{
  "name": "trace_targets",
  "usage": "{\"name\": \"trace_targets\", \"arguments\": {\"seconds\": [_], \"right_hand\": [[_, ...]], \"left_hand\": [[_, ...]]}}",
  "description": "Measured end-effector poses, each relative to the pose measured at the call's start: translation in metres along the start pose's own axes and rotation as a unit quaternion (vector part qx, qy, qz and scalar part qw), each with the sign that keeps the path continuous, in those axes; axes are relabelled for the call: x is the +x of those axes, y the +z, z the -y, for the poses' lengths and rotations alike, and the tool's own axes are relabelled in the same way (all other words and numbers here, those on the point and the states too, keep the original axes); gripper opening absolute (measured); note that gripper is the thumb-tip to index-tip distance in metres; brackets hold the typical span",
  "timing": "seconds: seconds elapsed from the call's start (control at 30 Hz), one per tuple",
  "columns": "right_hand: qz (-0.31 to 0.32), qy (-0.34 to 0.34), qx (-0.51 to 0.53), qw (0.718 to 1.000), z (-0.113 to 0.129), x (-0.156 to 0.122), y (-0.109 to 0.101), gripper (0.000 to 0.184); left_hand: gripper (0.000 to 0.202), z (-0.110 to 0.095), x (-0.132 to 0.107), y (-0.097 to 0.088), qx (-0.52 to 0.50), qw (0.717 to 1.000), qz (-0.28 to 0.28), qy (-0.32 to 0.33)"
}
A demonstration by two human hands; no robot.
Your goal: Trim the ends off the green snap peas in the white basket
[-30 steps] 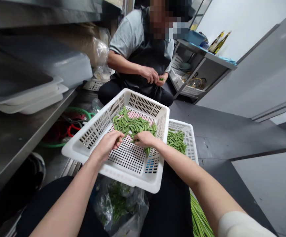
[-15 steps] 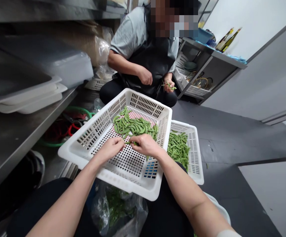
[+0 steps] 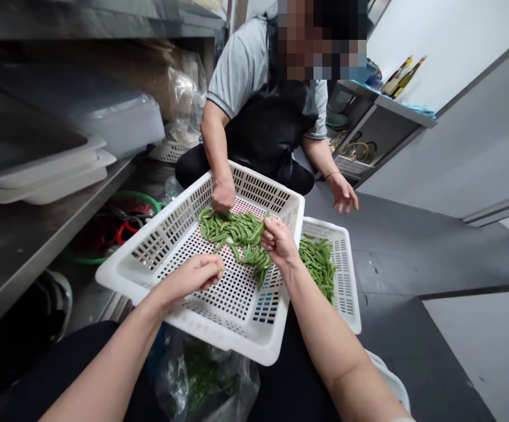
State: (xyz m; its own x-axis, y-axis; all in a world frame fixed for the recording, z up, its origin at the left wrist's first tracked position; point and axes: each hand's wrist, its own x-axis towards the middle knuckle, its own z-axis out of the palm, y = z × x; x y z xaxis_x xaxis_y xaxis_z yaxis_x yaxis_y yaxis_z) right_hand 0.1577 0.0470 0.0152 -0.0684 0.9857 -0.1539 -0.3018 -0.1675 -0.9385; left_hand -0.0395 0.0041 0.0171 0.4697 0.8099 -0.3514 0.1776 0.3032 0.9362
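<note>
My right hand [image 3: 280,241] is closed over the right side of a white slotted basket [image 3: 126,273], pinching a green pea pod [image 3: 258,231]. My left hand [image 3: 198,273] is curled shut above the basket's near left part. Whatever its fingertips hold, if anything, is too small to make out. Between and beyond my hands, a loose heap of green pea pods [image 3: 237,228] covers the basket's far and right part. The other person's hand [image 3: 223,194] reaches into the same basket at the heap's far left.
A second white basket [image 3: 346,281] with many pods stands to the right. Below, a clear plastic bag [image 3: 219,375] holds green scraps. The co-worker's other hand [image 3: 342,192] is over the floor. A metal shelf [image 3: 61,234] with white trays [image 3: 38,170] borders the left.
My hands have drawn apart, the right moving up and right with a pod, the left slightly down and left. The co-worker has reached one hand into the basket and opened the other.
</note>
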Motion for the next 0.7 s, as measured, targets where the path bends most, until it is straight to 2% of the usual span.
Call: {"name": "trace_targets", "arguments": {"seconds": [0.1,0.23,0.33,0.4,0.47,0.57,0.63,0.7], "right_hand": [[0.051,0.017,-0.036,0.998,-0.005,-0.009,0.013,0.042],[0.067,0.017,-0.054,0.996,-0.014,-0.018,0.032,0.043],[0.063,0.035,-0.001,0.997,-0.017,-0.014,0.034,0.046],[0.077,0.092,0.049,0.992,-0.019,-0.008,0.029,0.05],[0.129,0.185,0.048,0.973,-0.02,-0.002,0.023,0.059],[0.273,0.309,-0.027,0.91,-0.021,0.001,0.015,0.067],[0.345,0.305,-0.053,0.886,-0.021,-0.003,0.015,0.059],[0.359,0.236,-0.066,0.9,-0.024,-0.009,0.019,0.047]], "left_hand": [[0.019,0.002,0.006,0.002,-0.022,0.998,-0.057,0.022],[0.03,0.003,0.011,0.009,-0.014,0.995,-0.072,0.061],[0.036,0.001,0.01,0.01,0.017,0.989,-0.091,0.112],[0.039,-0.001,0.007,0.008,0.037,0.988,-0.076,0.131],[0.041,-0.005,0.003,0.005,0.062,0.988,-0.037,0.135],[0.042,-0.01,0.0,0.0,0.083,0.988,-0.002,0.13],[0.042,-0.011,0.0,-0.001,0.084,0.988,-0.014,0.13],[0.042,-0.01,0.001,-0.002,0.078,0.986,-0.055,0.136]]}}
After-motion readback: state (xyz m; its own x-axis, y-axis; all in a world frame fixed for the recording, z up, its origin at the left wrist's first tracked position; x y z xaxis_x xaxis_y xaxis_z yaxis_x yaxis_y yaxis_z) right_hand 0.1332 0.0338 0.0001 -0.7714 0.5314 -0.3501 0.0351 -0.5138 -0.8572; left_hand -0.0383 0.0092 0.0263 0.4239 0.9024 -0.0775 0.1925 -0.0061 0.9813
